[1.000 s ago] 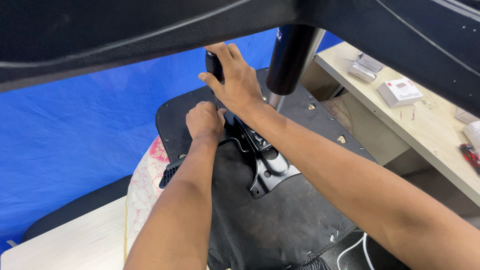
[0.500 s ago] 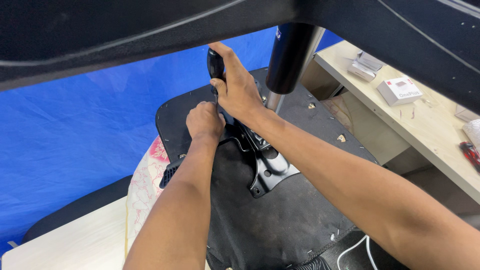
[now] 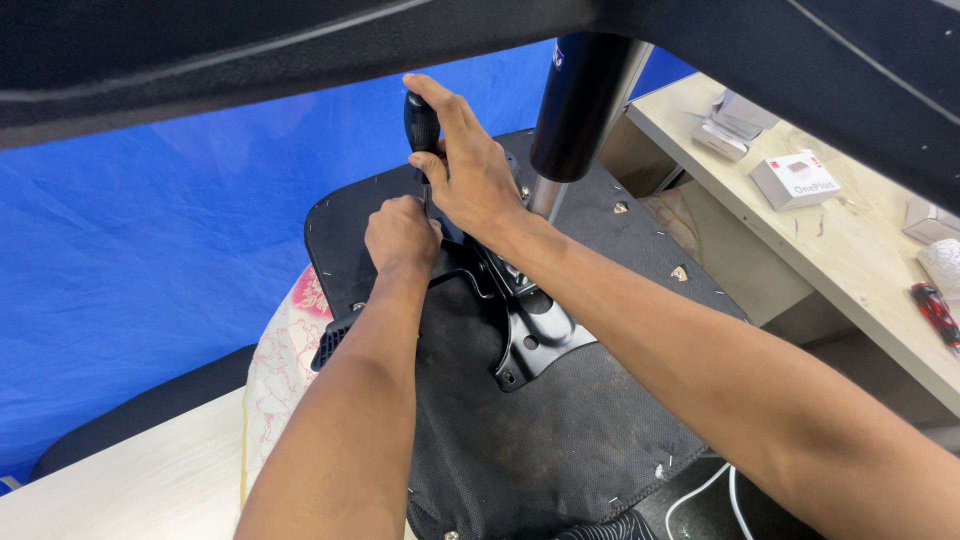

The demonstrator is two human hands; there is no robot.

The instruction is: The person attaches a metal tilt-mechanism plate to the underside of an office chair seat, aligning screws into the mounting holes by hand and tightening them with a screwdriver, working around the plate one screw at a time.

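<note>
A: Item one, right hand (image 3: 470, 175): upper centre of the frame, fingers curled tight around a black tool handle (image 3: 421, 122). Against half a second ago, the grip sits further round the handle and the wrist has turned. I'd judge that as a twisting stroke under way.

B: And the handle itself?

A: Upright, just left of the black gas-lift column (image 3: 578, 105), its lower end hidden behind both hands. Probably a screwdriver, though the shaft and tip are out of sight.

B: Item two?

A: Left hand (image 3: 402, 235): centre frame, directly below the right, closed into a loose fist near the foot of the tool. Whether it pinches the shaft or only steadies it, I cannot tell. It has barely shifted over the last second.

B: What lies beneath?

A: Overturned chair seat (image 3: 560, 450), black fabric underside facing up, lower centre. A black metal mounting plate (image 3: 535, 335) is fixed on it, just right of the left forearm.

B: Surroundings?

A: Blue backdrop (image 3: 150, 280) at left; pale wooden table (image 3: 860, 260) at right carrying a small white box (image 3: 795, 180).
</note>
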